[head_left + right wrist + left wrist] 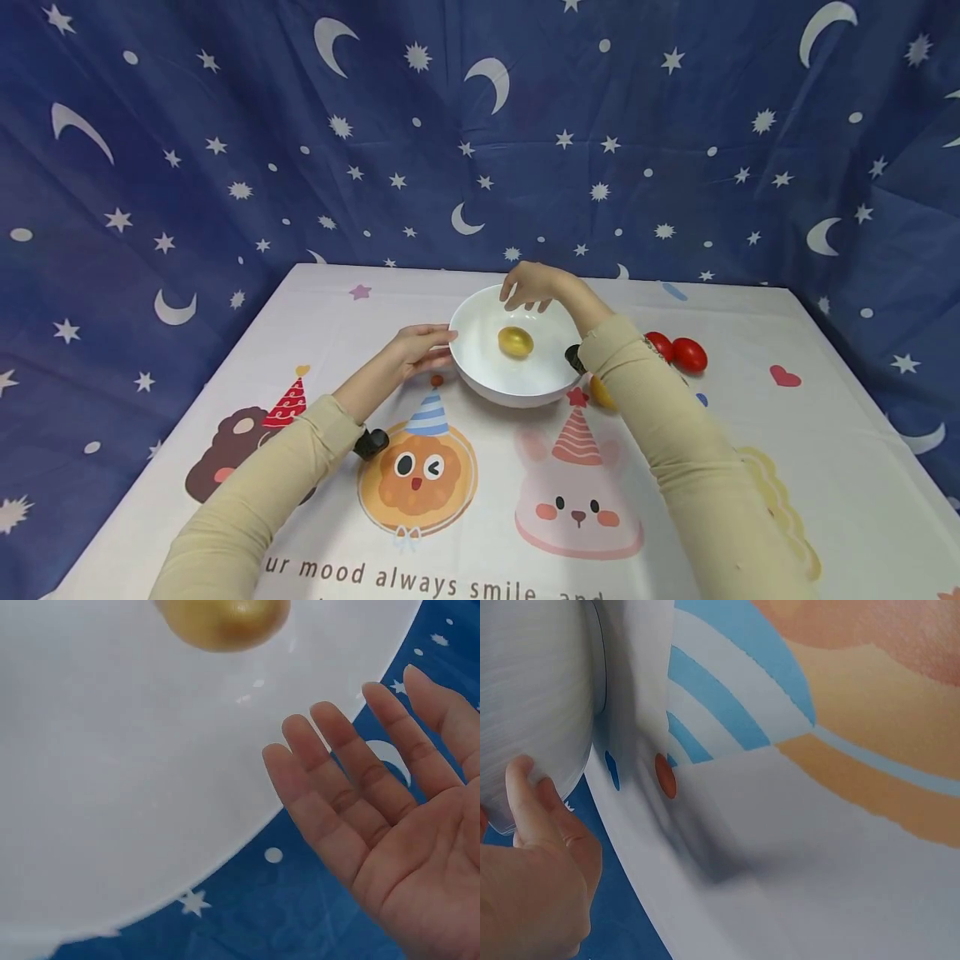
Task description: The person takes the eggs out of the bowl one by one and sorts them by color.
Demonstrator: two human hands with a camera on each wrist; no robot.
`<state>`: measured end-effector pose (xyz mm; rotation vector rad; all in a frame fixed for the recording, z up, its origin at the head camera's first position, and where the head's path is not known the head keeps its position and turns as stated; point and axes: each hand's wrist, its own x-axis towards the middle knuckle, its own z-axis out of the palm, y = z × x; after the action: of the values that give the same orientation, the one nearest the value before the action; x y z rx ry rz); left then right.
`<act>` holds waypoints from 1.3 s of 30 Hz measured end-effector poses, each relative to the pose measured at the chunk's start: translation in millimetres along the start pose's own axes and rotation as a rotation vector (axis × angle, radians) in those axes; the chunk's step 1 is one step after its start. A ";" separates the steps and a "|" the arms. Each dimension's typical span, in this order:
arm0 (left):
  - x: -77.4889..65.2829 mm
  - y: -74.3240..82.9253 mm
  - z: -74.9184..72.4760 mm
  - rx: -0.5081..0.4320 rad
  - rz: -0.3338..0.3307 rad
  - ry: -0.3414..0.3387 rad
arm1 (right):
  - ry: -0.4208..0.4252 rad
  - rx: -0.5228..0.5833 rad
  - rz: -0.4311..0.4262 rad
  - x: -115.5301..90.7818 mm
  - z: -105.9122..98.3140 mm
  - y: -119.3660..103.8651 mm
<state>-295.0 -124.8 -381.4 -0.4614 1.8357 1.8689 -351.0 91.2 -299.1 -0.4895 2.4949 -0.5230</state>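
A white bowl (517,379) stands on the table with one shiny golden egg (516,342) inside; the right wrist view also shows the golden egg (229,622). My left hand (422,348) holds the bowl at its left rim. In the left wrist view, the fingers of the left hand (547,862) lie against the outer wall of the bowl (532,697). Above the far side of the bowl hovers my right hand (536,285). Its fingers are spread and relaxed, with nothing in them, apart from the egg.
Two red eggs (689,356) lie right of the bowl, one partly behind the right sleeve. A yellow-orange egg (602,393) sits close to the bowl's right side, partly covered by that arm. A printed white cloth (480,492) covers the table; a blue starry curtain (420,150) hangs behind.
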 end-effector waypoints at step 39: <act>-2.1 0.5 0.3 0.002 -0.004 0.002 | -0.167 0.147 0.227 31.5 30.4 7.5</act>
<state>-293.5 -124.7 -379.8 -0.4654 1.8367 1.8641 -360.3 75.8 -339.7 -0.1815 2.2942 -0.5465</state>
